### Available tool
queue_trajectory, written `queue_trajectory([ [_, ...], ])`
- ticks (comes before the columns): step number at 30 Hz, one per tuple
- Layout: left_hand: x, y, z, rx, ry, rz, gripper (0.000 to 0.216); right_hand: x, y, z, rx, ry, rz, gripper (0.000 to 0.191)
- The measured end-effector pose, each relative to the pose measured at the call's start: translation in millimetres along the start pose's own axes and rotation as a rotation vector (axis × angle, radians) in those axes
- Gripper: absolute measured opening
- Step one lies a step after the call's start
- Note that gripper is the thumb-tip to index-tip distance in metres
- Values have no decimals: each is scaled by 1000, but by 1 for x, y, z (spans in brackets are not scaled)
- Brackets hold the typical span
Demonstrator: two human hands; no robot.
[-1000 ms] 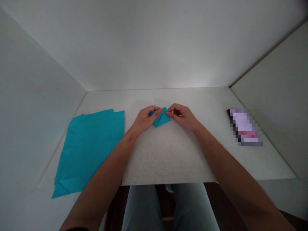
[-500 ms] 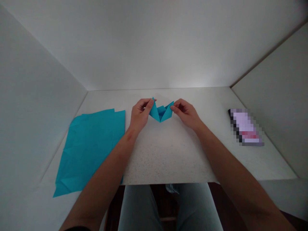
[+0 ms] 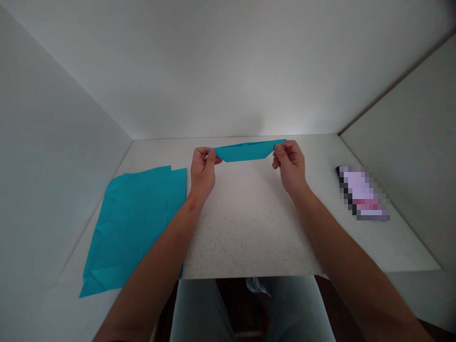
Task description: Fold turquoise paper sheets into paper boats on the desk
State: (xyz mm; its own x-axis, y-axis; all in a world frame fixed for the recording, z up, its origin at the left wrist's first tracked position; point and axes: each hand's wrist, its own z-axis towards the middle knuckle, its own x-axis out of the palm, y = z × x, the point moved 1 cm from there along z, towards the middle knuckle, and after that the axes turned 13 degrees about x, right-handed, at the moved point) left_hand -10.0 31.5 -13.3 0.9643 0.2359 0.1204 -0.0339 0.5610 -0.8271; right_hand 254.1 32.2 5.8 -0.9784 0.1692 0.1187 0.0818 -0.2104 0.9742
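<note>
A folded paper boat [image 3: 245, 152] in turquoise is stretched out long and low between my two hands, above the far part of the white table. My left hand [image 3: 204, 171] pinches its left tip between thumb and fingers. At the other end, my right hand [image 3: 290, 164] grips the right tip the same way, with the thumb in front. The boat's long side faces me, and only a narrow slit of its upper opening shows.
Turquoise paper sheets [image 3: 138, 218], creased, lie on the table's left side and hang past its front edge. On the right lies a phone [image 3: 361, 192], blurred out. White walls [image 3: 235, 66] enclose the table [image 3: 245, 228] at the back and sides.
My hands have moved apart, drawing the paper's two tips outward. What was a V-shaped, open fold is now a long, flat-sided boat. The sheets and phone stay put.
</note>
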Motion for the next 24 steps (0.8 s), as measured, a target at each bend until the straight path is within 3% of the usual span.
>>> queue_trajectory([
  [6,2,-2,-2,6,89,-27,49,-2,-3,2,21,-5,9,50],
  [10,-3,-14,-1,125,175,26,63,-3,0,2,1,15,-3,54],
  [13,-8,-30,0,310,312,296,64,0,2,-1,-33,74,-63,53],
  [17,-11,-42,-1,516,543,583,45,5,2,-8,-74,188,-161,47],
  [21,-8,-39,-5,527,742,581,36,9,4,-14,-113,266,-185,42],
  [24,-4,-35,-5,498,803,499,35,13,6,-18,-116,296,-153,41],
])
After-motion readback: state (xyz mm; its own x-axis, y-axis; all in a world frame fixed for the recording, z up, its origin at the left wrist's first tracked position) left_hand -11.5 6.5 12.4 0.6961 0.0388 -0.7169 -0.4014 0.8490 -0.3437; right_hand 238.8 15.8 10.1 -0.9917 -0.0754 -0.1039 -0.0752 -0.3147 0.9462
